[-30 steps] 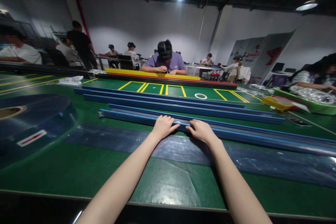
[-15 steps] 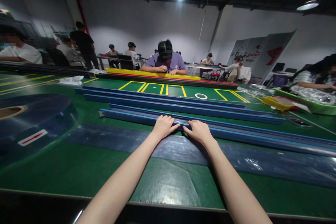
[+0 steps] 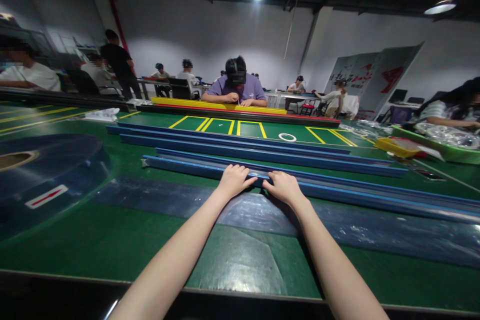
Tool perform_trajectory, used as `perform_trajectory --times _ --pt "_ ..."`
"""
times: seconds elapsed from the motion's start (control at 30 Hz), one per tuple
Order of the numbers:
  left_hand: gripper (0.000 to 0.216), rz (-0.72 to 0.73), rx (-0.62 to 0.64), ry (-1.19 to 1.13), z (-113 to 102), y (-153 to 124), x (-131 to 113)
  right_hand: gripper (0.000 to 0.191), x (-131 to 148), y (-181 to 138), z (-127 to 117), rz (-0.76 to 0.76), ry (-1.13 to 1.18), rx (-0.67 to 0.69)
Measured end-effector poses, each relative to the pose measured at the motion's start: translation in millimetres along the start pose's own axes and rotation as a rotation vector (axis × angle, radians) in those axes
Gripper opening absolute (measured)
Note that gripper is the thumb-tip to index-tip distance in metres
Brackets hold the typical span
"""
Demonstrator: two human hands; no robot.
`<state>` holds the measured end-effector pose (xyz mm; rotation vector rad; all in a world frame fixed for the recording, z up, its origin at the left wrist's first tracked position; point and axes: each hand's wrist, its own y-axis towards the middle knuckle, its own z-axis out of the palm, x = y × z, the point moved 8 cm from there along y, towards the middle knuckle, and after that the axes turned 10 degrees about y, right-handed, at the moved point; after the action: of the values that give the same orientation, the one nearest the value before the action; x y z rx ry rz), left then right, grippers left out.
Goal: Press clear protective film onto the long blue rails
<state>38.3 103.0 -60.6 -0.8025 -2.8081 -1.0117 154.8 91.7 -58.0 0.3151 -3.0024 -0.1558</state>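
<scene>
A long blue channel-shaped rail [image 3: 360, 194] lies across the green table in front of me. My left hand [image 3: 234, 180] grips its near edge, fingers over the top and thumb pointing inward. Close beside it, my right hand [image 3: 282, 187] holds the same rail in a mirrored grip. A small gap separates the two thumbs. The undersides of both hands are hidden. Beneath my wrists, a strip of clear bluish film [image 3: 157, 200] stretches flat along the table. Beyond the held rail lies another blue rail piece [image 3: 225, 145].
A large roll of film [image 3: 71, 165] sits at the left. Yellow rail [image 3: 180, 104] and black rail [image 3: 307, 119] lie before a person in purple [image 3: 255, 89] opposite. At right are a yellow tray [image 3: 393, 147], green tray [image 3: 457, 154] and phone [image 3: 429, 175]. A white ring [image 3: 280, 135] lies mid-table.
My right hand has shifted very slightly rightward along the rail. My left hand and the rails look unmoved.
</scene>
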Motion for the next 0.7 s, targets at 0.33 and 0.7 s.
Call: perform_trajectory --times 0.33,0.7 --pt "0.038 0.001 -0.013 0.005 0.7 -0.1 0.5 0.033 0.0 -0.7 0.0 -0.042 0.006 0.007" --pt "0.040 0.008 -0.018 -0.004 0.0 -0.3 -0.1 0.029 -0.9 -0.4 0.6 -0.088 0.004 -0.002"
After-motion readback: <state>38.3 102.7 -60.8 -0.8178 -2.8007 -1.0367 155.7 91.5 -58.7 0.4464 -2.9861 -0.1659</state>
